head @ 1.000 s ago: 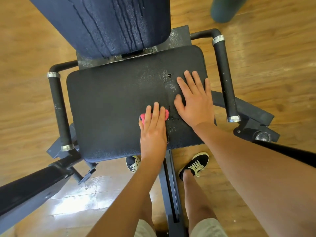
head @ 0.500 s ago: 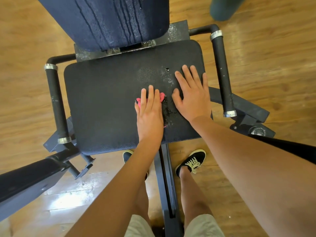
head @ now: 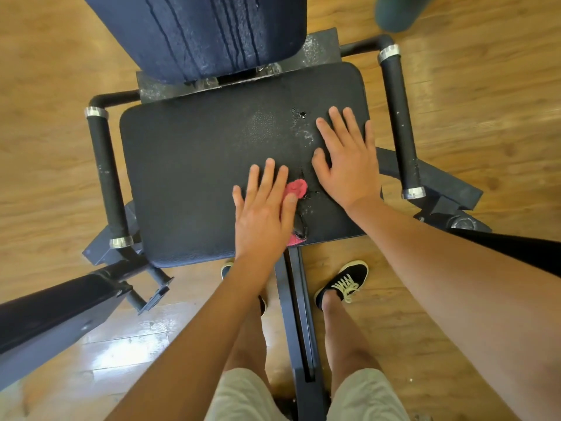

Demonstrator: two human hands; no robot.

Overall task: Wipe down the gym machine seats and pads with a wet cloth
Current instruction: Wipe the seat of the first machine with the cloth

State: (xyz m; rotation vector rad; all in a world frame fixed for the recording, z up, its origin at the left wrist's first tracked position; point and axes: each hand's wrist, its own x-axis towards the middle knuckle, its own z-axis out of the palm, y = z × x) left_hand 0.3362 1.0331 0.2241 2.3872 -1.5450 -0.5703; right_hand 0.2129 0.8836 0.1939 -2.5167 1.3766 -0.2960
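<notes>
Both grips released: left hand presses cloth flat on seat, right hand splayed beside

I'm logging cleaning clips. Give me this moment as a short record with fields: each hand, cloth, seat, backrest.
left hand: flat, fingers straight, presses the pink cloth on the seat pad
right hand: flat on the seat pad, holds nothing
pink cloth: mostly hidden under the left hand, near the front edge
seat pad: black; small hole; tear by the cloth
backrest pad: dark streaks, looks wet
</notes>
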